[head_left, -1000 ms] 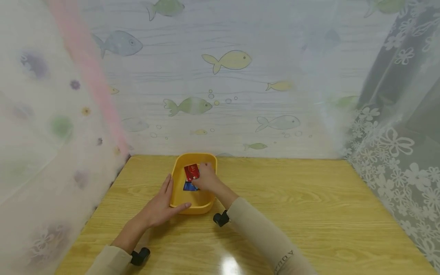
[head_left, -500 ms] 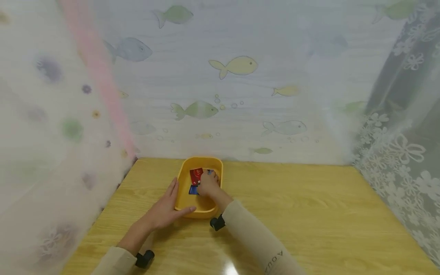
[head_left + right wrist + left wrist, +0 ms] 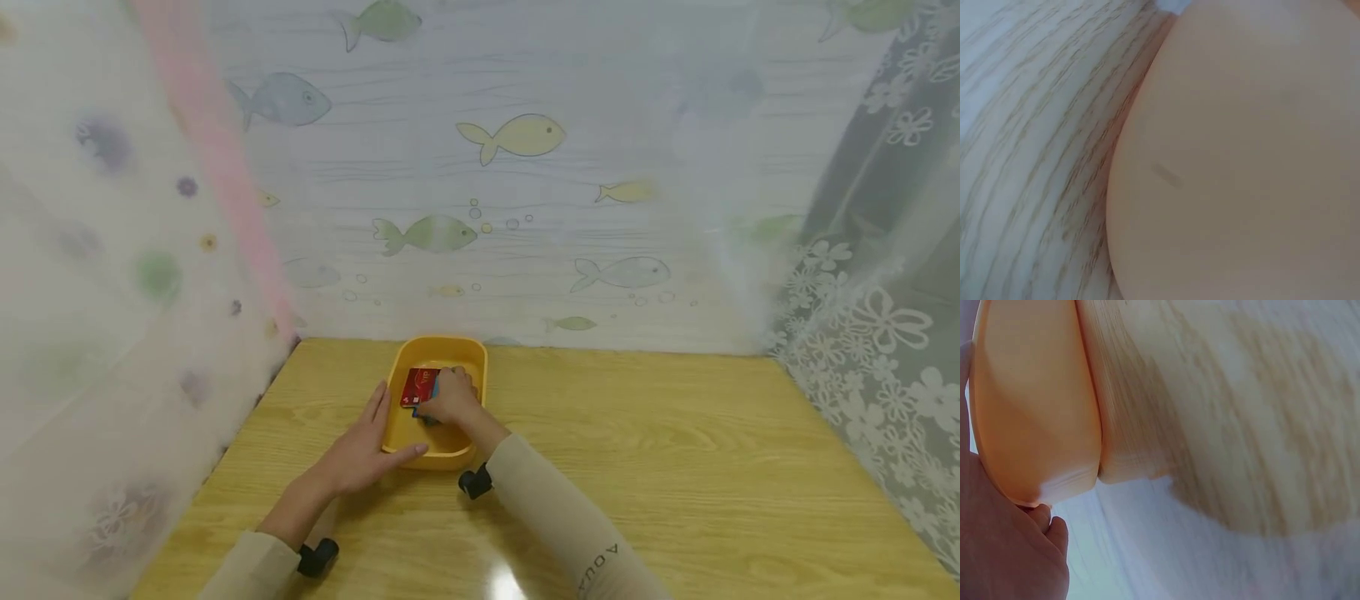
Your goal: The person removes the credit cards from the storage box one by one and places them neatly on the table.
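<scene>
A yellow plastic bin [image 3: 397, 437] stands near the table's back edge. My left hand [image 3: 358, 450] rests on its near left corner, with straight fingers along the left wall and the thumb along the front rim. In the left wrist view the left hand [image 3: 1004, 544] lies against the bin's outer wall [image 3: 1038, 406]. Inside the bin, a red VIP card [image 3: 418, 386] lies at the left. My right hand [image 3: 453, 396] is bent over a blue card [image 3: 417, 412] beside it, thumb at its edge, and covers most of it. The right wrist view shows only the bin's outer wall [image 3: 1229, 156].
The wooden table [image 3: 637, 450] stretches to the right of the bin. A fish-patterned curtain [image 3: 517, 183] hangs behind it. Black wrist-worn cameras [image 3: 476, 482] [image 3: 318, 558] sit close to the tabletop.
The red card has shifted left and turned within the bin. The blue cards have moved beneath my right hand, which curls over them. My left hand keeps its place on the bin.
</scene>
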Motion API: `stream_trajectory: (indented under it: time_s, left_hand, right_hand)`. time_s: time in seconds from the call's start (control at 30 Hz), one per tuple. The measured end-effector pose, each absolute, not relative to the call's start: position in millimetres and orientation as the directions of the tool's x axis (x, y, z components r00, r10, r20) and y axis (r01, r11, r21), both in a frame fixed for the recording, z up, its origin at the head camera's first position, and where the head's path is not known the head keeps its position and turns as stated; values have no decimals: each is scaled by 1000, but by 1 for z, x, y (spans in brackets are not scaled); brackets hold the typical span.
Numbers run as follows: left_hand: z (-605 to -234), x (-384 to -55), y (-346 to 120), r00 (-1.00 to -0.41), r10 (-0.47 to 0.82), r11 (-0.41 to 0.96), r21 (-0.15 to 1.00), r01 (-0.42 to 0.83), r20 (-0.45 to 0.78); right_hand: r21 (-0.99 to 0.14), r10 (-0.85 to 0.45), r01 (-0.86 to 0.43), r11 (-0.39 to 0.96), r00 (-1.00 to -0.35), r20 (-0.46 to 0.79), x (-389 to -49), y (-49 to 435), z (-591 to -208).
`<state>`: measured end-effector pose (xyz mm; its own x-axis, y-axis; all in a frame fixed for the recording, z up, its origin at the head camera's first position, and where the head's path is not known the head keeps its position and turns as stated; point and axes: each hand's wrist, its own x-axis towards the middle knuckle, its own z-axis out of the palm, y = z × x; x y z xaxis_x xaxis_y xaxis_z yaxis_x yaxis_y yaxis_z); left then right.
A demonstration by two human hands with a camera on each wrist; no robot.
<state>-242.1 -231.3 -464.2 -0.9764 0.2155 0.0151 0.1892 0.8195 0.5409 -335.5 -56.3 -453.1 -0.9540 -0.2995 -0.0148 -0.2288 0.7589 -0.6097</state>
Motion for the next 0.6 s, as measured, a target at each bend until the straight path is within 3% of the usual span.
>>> stream_trajectory:
  time_s: [0.6]
  left_hand:
    - [-467, -242, -231, -980, 199, 822, 541, 177, 17]
  right_hand:
    - [-580, -230, -183, 794, -973, -8, -340, -61, -461]
